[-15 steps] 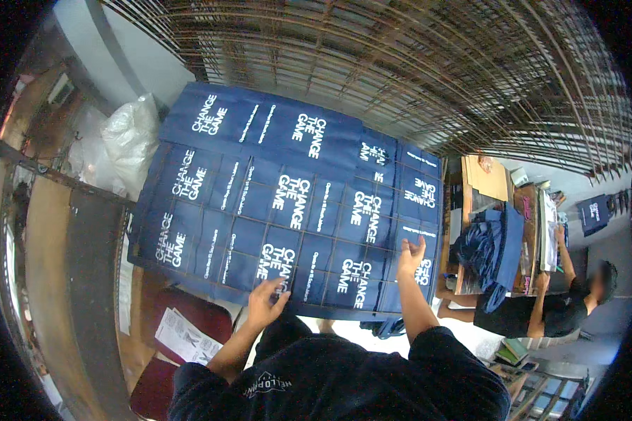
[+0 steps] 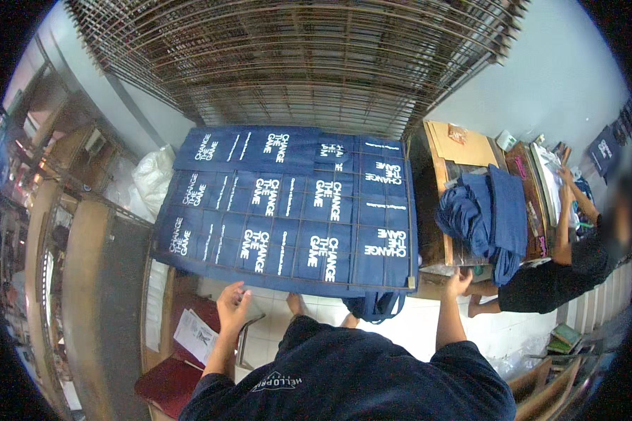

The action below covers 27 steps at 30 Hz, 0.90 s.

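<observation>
Our left hand (image 2: 232, 303) hovers loosely open, holding nothing, just near the printed navy tote bags (image 2: 288, 210) covering the bench; our right hand (image 2: 459, 283) touches the bench's near right corner, its grip unclear.

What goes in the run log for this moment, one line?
left hand: open, free below rack edge | right hand: at rack corner, grip unclear | rack of navy printed bags: flat | co-worker: at the right table
</observation>
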Each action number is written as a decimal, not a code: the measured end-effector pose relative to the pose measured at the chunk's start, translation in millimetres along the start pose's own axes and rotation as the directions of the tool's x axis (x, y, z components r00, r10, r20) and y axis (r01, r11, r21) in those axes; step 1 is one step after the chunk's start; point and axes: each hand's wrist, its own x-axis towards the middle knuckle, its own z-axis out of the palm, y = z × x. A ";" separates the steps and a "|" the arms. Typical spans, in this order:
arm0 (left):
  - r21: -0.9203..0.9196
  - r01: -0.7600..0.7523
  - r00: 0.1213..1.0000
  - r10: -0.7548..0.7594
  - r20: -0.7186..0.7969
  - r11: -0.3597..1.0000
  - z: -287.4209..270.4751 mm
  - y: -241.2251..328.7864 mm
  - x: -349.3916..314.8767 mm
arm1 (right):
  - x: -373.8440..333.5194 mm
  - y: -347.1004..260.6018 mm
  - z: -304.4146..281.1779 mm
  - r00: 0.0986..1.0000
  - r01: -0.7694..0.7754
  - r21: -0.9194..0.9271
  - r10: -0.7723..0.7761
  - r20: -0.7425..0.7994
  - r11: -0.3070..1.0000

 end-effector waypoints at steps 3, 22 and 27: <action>-0.028 -0.065 0.998 0.064 -0.020 0.998 49.4 -6.2 -26.0 | 0.8 82.1 -62.7 0.997 0.041 -0.276 -0.022 0.072 0.960; 0.585 0.166 0.850 -0.416 0.324 0.794 73.0 -237.4 -140.8 | 7.1 126.4 -52.1 0.636 0.176 -0.248 0.082 0.768 0.953; 0.380 0.197 0.864 -0.343 0.367 0.904 120.2 -173.2 -122.8 | 4.4 92.5 -61.1 0.777 0.200 -0.313 0.044 0.628 0.928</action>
